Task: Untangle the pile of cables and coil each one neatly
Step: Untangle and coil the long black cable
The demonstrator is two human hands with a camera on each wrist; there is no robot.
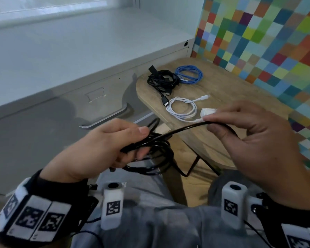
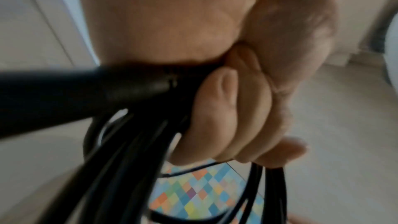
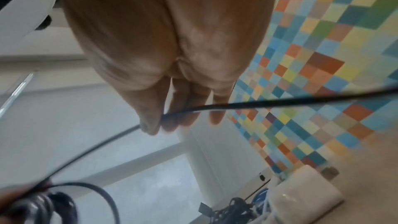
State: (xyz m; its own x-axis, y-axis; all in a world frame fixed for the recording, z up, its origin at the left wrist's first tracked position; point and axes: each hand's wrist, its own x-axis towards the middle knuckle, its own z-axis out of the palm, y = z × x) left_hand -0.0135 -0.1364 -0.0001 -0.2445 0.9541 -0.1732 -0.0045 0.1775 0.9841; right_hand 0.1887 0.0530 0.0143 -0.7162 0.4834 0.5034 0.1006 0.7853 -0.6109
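My left hand (image 1: 115,140) grips a bundle of black cable loops (image 1: 156,154) in front of my lap; the left wrist view shows its fingers (image 2: 226,117) curled round the black cable (image 2: 129,142). One strand (image 1: 177,130) runs up and right to my right hand (image 1: 240,129), which pinches it between thumb and forefinger above the table's near edge. The right wrist view shows that strand (image 3: 237,106) crossing under my fingertips (image 3: 150,125). On the round wooden table (image 1: 231,90) lie a coiled black cable (image 1: 161,80), a coiled blue cable (image 1: 188,74) and a coiled white cable (image 1: 182,109).
A white charger block (image 1: 207,111) sits on the table just beyond my right fingers. A grey cabinet with a drawer handle (image 1: 106,117) stands to the left. A multicoloured checked wall (image 1: 276,51) rises right of the table. My grey-trousered legs (image 1: 150,221) are below.
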